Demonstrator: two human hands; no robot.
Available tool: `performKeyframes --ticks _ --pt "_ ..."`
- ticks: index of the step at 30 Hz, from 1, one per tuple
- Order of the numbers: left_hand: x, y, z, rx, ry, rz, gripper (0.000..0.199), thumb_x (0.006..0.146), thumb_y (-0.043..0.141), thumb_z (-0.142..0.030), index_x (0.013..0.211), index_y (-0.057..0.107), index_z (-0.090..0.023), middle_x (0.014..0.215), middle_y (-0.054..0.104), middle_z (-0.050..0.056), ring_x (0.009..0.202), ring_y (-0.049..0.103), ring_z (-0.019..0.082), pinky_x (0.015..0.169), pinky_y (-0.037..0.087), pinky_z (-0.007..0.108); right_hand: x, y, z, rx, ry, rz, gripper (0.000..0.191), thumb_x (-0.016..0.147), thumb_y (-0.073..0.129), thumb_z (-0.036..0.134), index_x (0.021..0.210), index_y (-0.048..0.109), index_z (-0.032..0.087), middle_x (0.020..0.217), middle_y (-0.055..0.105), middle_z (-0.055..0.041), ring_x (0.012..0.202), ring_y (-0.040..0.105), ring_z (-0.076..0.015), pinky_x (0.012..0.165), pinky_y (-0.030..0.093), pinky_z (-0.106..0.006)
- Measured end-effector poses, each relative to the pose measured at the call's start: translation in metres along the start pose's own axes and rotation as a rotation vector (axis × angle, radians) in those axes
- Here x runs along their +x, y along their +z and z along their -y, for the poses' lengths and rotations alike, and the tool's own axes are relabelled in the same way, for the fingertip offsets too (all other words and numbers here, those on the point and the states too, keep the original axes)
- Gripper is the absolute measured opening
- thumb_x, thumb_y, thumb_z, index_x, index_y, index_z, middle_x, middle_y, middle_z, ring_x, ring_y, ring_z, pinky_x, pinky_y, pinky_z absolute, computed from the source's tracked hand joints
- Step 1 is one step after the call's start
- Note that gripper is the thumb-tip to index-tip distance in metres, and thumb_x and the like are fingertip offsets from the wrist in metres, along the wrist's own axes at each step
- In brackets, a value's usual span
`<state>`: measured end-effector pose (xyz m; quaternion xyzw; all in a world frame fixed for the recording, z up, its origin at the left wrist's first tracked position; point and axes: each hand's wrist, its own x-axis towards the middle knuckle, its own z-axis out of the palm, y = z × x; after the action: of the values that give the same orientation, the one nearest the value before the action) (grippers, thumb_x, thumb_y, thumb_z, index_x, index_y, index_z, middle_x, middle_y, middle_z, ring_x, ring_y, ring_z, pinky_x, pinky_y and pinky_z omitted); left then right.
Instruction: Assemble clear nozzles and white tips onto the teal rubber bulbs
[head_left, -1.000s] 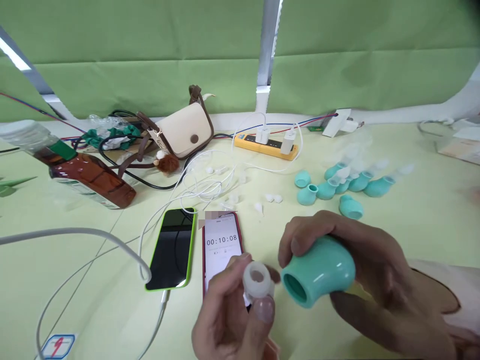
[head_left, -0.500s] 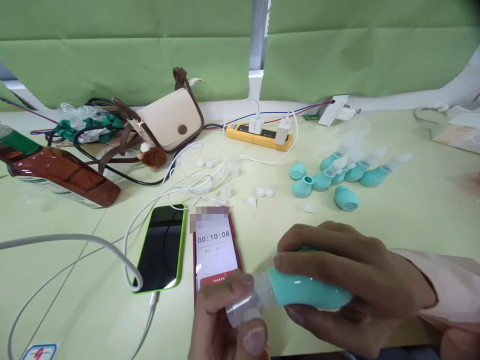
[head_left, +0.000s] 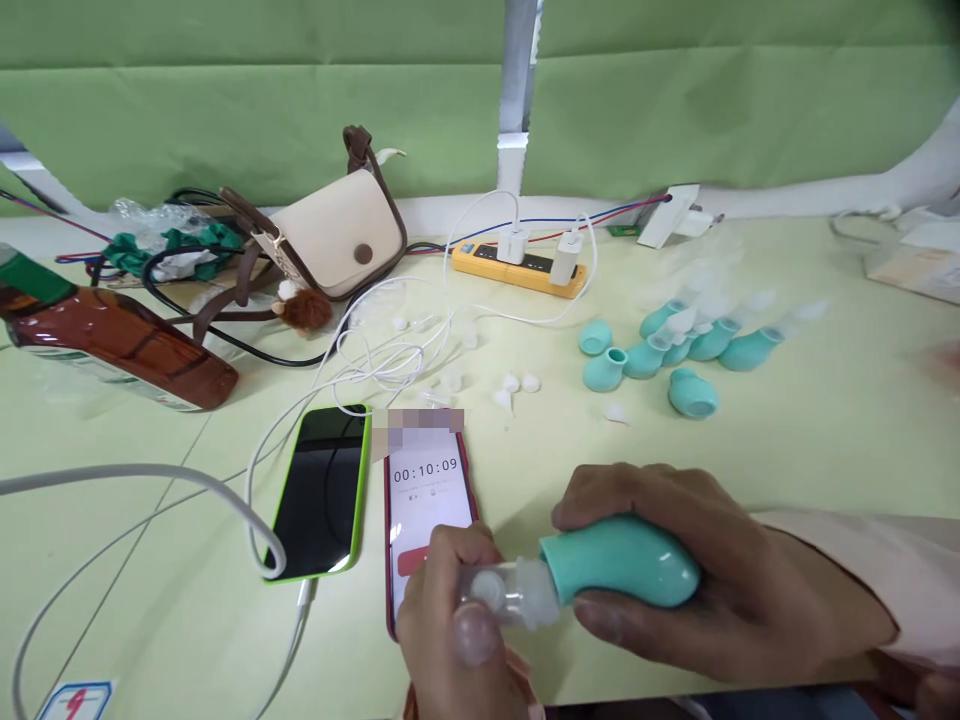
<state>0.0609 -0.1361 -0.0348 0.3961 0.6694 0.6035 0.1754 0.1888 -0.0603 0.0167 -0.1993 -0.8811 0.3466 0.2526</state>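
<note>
Near the front edge of the table my right hand (head_left: 697, 590) is closed around a teal squeeze bulb (head_left: 622, 565), its thumb below and fingers above. The bulb lies sideways, mouth to the left. My left hand (head_left: 457, 620) pinches a clear plastic nozzle (head_left: 517, 592) between thumb and fingers. A whitish round piece shows inside the nozzle. Its wider end is at the bulb's mouth; I cannot tell how deep it sits. Farther back stand several teal bulbs with clear tips (head_left: 712, 340). Beside them are bulbs without tips, including an open-mouthed bulb (head_left: 604, 370).
Left of my hands lie a phone with a running timer (head_left: 427, 490) and a green-cased phone (head_left: 319, 490). Small white pieces (head_left: 531, 383) are scattered behind them. A tangled white cable (head_left: 390, 365), yellow power strip (head_left: 480, 262), handbag (head_left: 337, 235) and bottle (head_left: 135, 345) lie farther back.
My right fingers have shifted up and back, baring more of the bulb. My left hand has turned, showing more of the nozzle. One small white ball has moved slightly left.
</note>
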Motion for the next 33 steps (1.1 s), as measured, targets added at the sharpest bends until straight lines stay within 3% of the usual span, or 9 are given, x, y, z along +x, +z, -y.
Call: performKeyframes --ticks 3,6,8,10,12,18,22,26,33 --pt "0.001 0.0 -0.001 0.057 0.086 -0.013 0.047 0.086 0.028 -0.056 0.059 0.047 -0.023 0.039 0.039 -0.003 0.033 0.036 0.012 0.033 0.026 0.025 -0.002 0.0 0.003 0.209 0.251 0.008 0.011 0.085 0.055 0.03 0.089 0.049 0.021 0.067 0.054 0.0052 0.053 0.047 -0.0052 0.048 0.041 -0.013" --pt "0.003 -0.002 0.0 0.152 0.188 -0.042 0.047 0.088 0.032 -0.051 0.055 0.047 -0.021 0.039 0.036 -0.004 0.035 0.035 0.011 0.036 0.026 0.025 -0.003 0.003 0.006 0.402 0.473 0.018 0.026 0.09 0.041 0.041 0.081 0.051 0.019 0.061 0.046 0.0044 0.049 0.04 -0.0053 0.044 0.038 -0.014" --pt "0.004 -0.004 0.0 0.156 0.234 -0.03 0.048 0.089 0.035 -0.044 0.049 0.042 -0.02 0.039 0.033 -0.004 0.035 0.033 0.009 0.037 0.025 0.025 -0.004 0.005 0.006 0.45 0.511 0.054 0.03 0.091 0.036 0.044 0.084 0.051 0.019 0.059 0.044 0.0046 0.047 0.037 -0.0052 0.041 0.036 -0.014" --pt "0.005 -0.005 -0.001 0.124 0.24 0.002 0.049 0.09 0.034 -0.038 0.044 0.037 -0.02 0.039 0.03 -0.004 0.034 0.031 0.009 0.036 0.025 0.024 -0.006 0.006 0.005 0.389 0.425 0.086 0.022 0.091 0.041 0.039 0.088 0.05 0.019 0.061 0.047 0.0045 0.048 0.039 -0.0054 0.044 0.037 -0.015" --pt "0.006 -0.005 0.0 0.11 0.232 0.023 0.049 0.09 0.034 -0.035 0.043 0.036 -0.02 0.039 0.031 -0.004 0.033 0.031 0.008 0.036 0.025 0.024 -0.008 0.007 0.002 0.256 0.228 0.073 0.013 0.089 0.047 0.031 0.093 0.047 0.018 0.066 0.052 0.0034 0.052 0.044 -0.0061 0.049 0.041 -0.016" --pt "0.011 -0.006 0.005 0.154 0.228 0.053 0.039 0.081 0.039 -0.018 0.042 0.034 -0.019 0.04 0.029 -0.005 0.035 0.029 0.008 0.038 0.026 0.023 -0.003 0.013 -0.014 -0.395 -0.388 -0.117 0.02 0.094 0.035 0.027 0.093 0.045 0.009 0.073 0.058 -0.0054 0.064 0.056 -0.0119 0.044 0.043 -0.02" --pt "0.015 -0.007 0.007 0.172 0.2 0.14 0.037 0.079 0.037 -0.012 0.043 0.031 -0.018 0.038 0.028 -0.006 0.033 0.028 0.007 0.037 0.023 0.023 0.003 0.014 -0.025 -0.563 -0.674 -0.233 0.016 0.088 0.043 0.022 0.081 0.05 0.01 0.055 0.052 -0.0015 0.044 0.047 -0.0115 0.035 0.036 -0.024" --pt "0.017 -0.009 0.006 0.18 0.188 0.242 0.037 0.08 0.034 -0.012 0.043 0.03 -0.02 0.036 0.029 -0.006 0.033 0.032 0.008 0.037 0.024 0.023 0.005 0.014 -0.033 -0.564 -0.711 -0.233 0.008 0.082 0.048 0.022 0.078 0.05 0.015 0.047 0.046 0.0022 0.037 0.04 -0.0109 0.032 0.031 -0.024" --pt "0.015 -0.01 0.009 0.23 0.282 0.16 0.033 0.081 0.035 -0.012 0.049 0.034 -0.019 0.042 0.029 -0.007 0.036 0.029 0.007 0.039 0.025 0.022 -0.001 0.019 -0.033 -0.539 -0.533 -0.177 0.02 0.093 0.038 0.03 0.095 0.046 0.012 0.065 0.052 -0.002 0.053 0.052 -0.0114 0.037 0.035 -0.021"
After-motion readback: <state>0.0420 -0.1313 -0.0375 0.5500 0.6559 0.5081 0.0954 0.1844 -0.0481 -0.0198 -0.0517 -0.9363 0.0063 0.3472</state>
